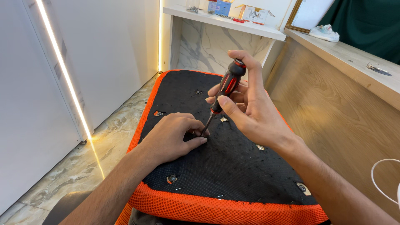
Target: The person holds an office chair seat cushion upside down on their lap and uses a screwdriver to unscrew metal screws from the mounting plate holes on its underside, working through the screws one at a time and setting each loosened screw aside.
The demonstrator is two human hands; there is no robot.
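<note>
1. Two bare hands work over an upturned seat cushion (233, 166), its black fabric underside facing up and orange mesh wrapped round the edges.
2. Right hand (254, 112): clenched around a screwdriver (223, 93) with a black-and-red handle; thumb and fingers wrap the grip, and the cap end shows above the fingers.
3. Screwdriver tilted, handle top leaning away from the person; its metal shaft runs down and leftward from the right hand to the fabric.
4. Left hand (171, 137): rests palm-down on the black fabric, fingers curled, with fingertips pinched at the shaft tip. Whatever they pinch is hidden; cannot tell if a screw is there.
5. Metal fastener point (171, 178) sits in the fabric just below the left wrist, nearer the person.
6. Second fastener hole (158, 113) lies just beyond the left hand, near the orange edge.
7. Small metal fitting (260, 147) lies just beneath the right wrist.
8. Marble-pattern floor (83, 166) lies left of the left forearm; wooden panel (341, 121) stands right of the right forearm.
</note>
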